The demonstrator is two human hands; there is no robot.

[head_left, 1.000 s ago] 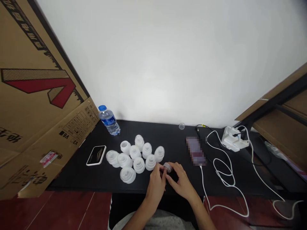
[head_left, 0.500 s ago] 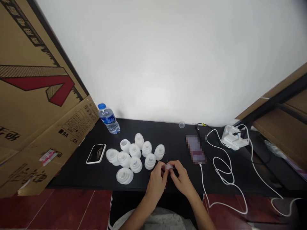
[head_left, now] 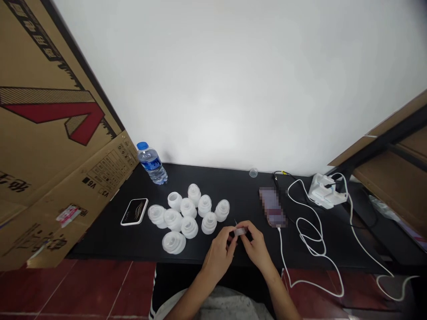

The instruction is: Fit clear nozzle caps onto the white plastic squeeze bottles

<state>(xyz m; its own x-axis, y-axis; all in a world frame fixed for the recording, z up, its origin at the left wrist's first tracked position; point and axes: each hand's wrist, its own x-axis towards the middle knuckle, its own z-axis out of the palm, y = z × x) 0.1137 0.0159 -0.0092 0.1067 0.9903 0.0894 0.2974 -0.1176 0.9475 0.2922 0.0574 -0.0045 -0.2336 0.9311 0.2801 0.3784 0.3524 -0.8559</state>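
A small, pale translucent piece (head_left: 240,231) sits between my two hands, low over the front of the black table. My right hand (head_left: 256,249) is closed, thumb and finger pinching its right side. My left hand (head_left: 218,253) has its fingers curled together at the left edge of the same piece. Above my left fingertips a thin dark tip (head_left: 235,221) sticks up; what it belongs to is hidden. Left of my hands stand several white translucent plastic pieces with domed tops (head_left: 189,227). One white piece (head_left: 174,201) among them has an open round top.
A water bottle (head_left: 152,163) with a blue cap stands by the cardboard box (head_left: 66,178). Nearby lies a black-faced, white-edged device (head_left: 134,211). To the right are a phone (head_left: 272,206), a white cable (head_left: 312,249) and a white charger (head_left: 325,191). A clear cap (head_left: 253,172) lies near the wall.
Both hands have shifted slightly to the right with the small piece. More of the piece and the thin dark tip now shows. The plastic pieces on the table have not moved.
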